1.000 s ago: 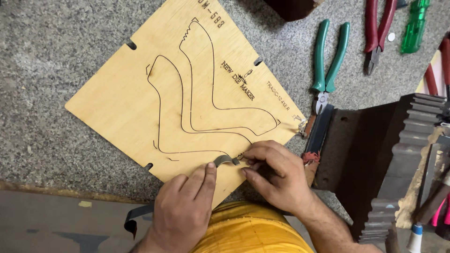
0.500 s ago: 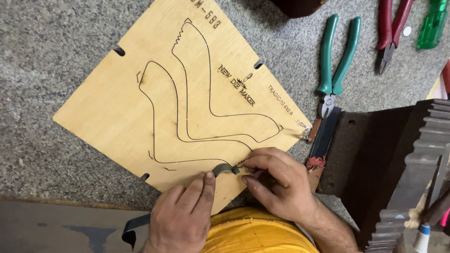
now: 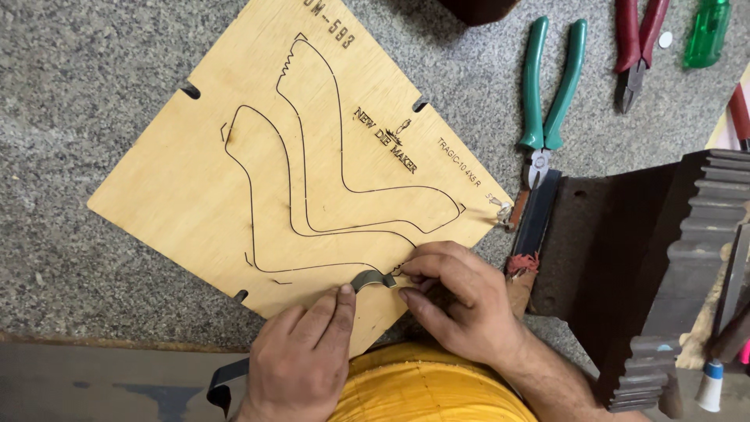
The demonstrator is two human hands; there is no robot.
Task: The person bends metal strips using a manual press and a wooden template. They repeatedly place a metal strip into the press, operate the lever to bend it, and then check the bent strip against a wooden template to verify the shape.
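Note:
A plywood board (image 3: 234,180) with curved slots cut through it lies on a grey speckled worktop. A short bent strip of dark metal (image 3: 373,278) stands on edge at the board's near corner, over the end of a slot. My left hand (image 3: 301,352) pinches the strip's left end between thumb and forefinger. My right hand (image 3: 457,301) grips the strip's right end with its fingertips. Both hands rest on the board's near corner.
Green-handled pliers (image 3: 551,86) lie right of the board, red-handled pliers (image 3: 637,39) and a green screwdriver handle (image 3: 707,31) farther back. A dark ridged metal block (image 3: 672,273) stands at the right. A yellow cloth (image 3: 422,387) is at the bottom.
The view has shifted, so the board sits further left and lower in the picture. Both hands stay on the metal strip at the near corner.

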